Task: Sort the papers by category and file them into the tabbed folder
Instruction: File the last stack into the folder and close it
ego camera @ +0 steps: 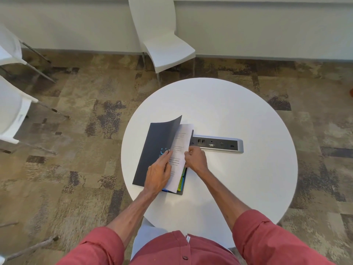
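Note:
A dark grey tabbed folder (152, 148) lies on the round white table (238, 115), its front cover lifted and curling upward. A white printed sheet (179, 150) stands tilted inside it. My left hand (158, 173) lies with straight fingers against the cover and the sheet's left edge. My right hand (195, 157) pinches the sheet's right edge. Green, yellow and blue divider tabs (181, 183) stick out at the folder's lower right corner.
A silver and black power and data socket strip (217, 144) is set into the table just right of the folder. A white chair (162, 44) stands beyond the table. More white chairs (11, 104) stand at the left on patterned carpet.

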A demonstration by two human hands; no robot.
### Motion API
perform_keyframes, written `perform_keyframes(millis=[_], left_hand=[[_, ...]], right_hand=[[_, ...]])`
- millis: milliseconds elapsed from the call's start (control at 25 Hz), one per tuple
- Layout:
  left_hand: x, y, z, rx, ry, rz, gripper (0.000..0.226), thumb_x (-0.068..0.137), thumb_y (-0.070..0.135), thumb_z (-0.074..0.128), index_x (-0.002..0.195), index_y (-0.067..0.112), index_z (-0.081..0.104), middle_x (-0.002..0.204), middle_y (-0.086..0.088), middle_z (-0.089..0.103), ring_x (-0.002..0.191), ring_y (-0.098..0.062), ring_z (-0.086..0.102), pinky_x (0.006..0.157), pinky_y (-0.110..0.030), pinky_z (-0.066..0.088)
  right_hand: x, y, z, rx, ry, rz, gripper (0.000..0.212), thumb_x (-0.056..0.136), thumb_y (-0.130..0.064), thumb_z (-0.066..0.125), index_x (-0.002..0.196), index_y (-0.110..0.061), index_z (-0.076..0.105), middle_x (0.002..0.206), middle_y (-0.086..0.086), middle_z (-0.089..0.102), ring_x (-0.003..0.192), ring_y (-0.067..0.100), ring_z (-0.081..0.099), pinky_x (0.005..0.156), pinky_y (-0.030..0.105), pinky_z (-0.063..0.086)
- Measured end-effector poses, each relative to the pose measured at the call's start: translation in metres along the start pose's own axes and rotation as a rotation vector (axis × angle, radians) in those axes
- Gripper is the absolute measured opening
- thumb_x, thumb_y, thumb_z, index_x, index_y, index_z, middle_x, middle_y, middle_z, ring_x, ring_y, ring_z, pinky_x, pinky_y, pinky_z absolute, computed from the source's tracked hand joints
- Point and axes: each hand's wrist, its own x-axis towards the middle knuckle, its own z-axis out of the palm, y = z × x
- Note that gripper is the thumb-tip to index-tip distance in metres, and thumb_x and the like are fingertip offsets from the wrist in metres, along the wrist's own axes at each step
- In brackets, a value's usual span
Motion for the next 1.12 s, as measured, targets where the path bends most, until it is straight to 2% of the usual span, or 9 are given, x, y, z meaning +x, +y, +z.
perform_keyframes(millis=[120, 240, 360, 440, 520, 600, 760, 920, 1120], left_hand=[[-0.001, 0.001, 0.002, 0.008, 0.016, 0.001, 0.053, 0.105, 0.032, 0.044, 0.155, 0.023, 0.057, 0.156, -0.002, 0.06, 0.101, -0.016, 0.076, 0.081, -0.021, 0.061], [-0.003, 0.003, 0.002, 0.026, 0.023, 0.038, 0.05, 0.108, 0.034, 0.045, 0.156, 0.023, 0.055, 0.152, -0.001, 0.063, 0.103, -0.012, 0.076, 0.081, -0.017, 0.059], [-0.006, 0.001, 0.005, 0.035, -0.005, 0.068, 0.046, 0.112, 0.026, 0.052, 0.157, 0.022, 0.053, 0.149, -0.006, 0.065, 0.105, -0.013, 0.077, 0.082, -0.017, 0.061], [-0.009, -0.001, 0.007, 0.048, -0.017, 0.062, 0.046, 0.111, 0.022, 0.053, 0.158, 0.022, 0.053, 0.149, -0.008, 0.065, 0.102, -0.013, 0.077, 0.08, -0.007, 0.054], [-0.01, -0.001, 0.01, 0.059, -0.017, 0.037, 0.046, 0.11, 0.022, 0.052, 0.157, 0.023, 0.054, 0.152, -0.005, 0.063, 0.098, -0.011, 0.076, 0.072, 0.001, 0.046], [-0.009, -0.001, 0.014, 0.062, -0.017, 0.022, 0.047, 0.109, 0.022, 0.051, 0.156, 0.025, 0.055, 0.155, -0.001, 0.06, 0.095, -0.01, 0.076, 0.07, -0.001, 0.045], [-0.009, 0.0, 0.02, 0.053, -0.02, -0.003, 0.046, 0.11, 0.027, 0.051, 0.156, 0.027, 0.054, 0.156, 0.002, 0.059, 0.082, -0.007, 0.074, 0.066, -0.007, 0.053], [-0.012, 0.003, 0.017, 0.081, 0.032, -0.045, 0.044, 0.11, 0.027, 0.052, 0.153, 0.021, 0.057, 0.141, -0.001, 0.07, 0.068, 0.0, 0.065, 0.058, -0.005, 0.047], [-0.01, 0.004, 0.009, 0.06, 0.059, -0.037, 0.043, 0.11, 0.029, 0.05, 0.15, 0.017, 0.056, 0.139, -0.002, 0.069, 0.074, 0.011, 0.062, 0.064, 0.0, 0.049]], right_hand=[[-0.002, -0.015, -0.002, -0.019, -0.01, -0.033, 0.018, 0.089, -0.014, 0.056, 0.079, 0.001, 0.058, 0.074, 0.016, 0.073, 0.052, 0.016, 0.074, 0.061, 0.051, 0.065], [0.001, -0.025, 0.008, -0.026, -0.03, -0.055, 0.027, 0.09, -0.012, 0.059, 0.067, -0.016, 0.044, 0.063, 0.008, 0.062, 0.055, 0.021, 0.075, 0.063, 0.05, 0.065], [0.005, -0.03, 0.018, -0.04, -0.02, -0.067, 0.029, 0.079, -0.007, 0.058, 0.06, -0.019, 0.038, 0.058, 0.005, 0.056, 0.057, 0.028, 0.066, 0.06, 0.049, 0.064], [0.009, -0.027, 0.02, -0.016, -0.049, -0.047, 0.031, 0.084, -0.005, 0.06, 0.06, -0.017, 0.043, 0.062, 0.009, 0.063, 0.062, 0.028, 0.072, 0.062, 0.047, 0.065], [0.01, -0.021, 0.013, 0.026, -0.077, -0.039, 0.032, 0.095, -0.015, 0.063, 0.066, -0.011, 0.052, 0.072, 0.016, 0.073, 0.063, 0.024, 0.078, 0.066, 0.048, 0.067], [0.01, -0.007, 0.001, 0.09, -0.033, -0.021, 0.036, 0.102, -0.026, 0.06, 0.076, -0.001, 0.062, 0.077, 0.014, 0.077, 0.061, 0.018, 0.078, 0.067, 0.046, 0.067], [0.01, 0.035, -0.027, 0.157, 0.215, 0.128, 0.006, 0.09, -0.008, 0.061, 0.087, -0.009, 0.067, 0.08, 0.005, 0.078, 0.063, 0.015, 0.078, 0.069, 0.036, 0.063], [0.0, 0.057, -0.024, 0.065, -0.006, 0.131, 0.033, 0.086, -0.002, 0.061, 0.114, -0.02, 0.064, 0.103, 0.004, 0.074, 0.093, 0.025, 0.073, 0.075, 0.032, 0.057], [-0.004, 0.053, -0.005, 0.124, -0.098, 0.051, 0.05, 0.081, -0.003, 0.077, 0.12, -0.026, 0.058, 0.105, 0.004, 0.072, 0.093, 0.024, 0.073, 0.082, 0.045, 0.064]])
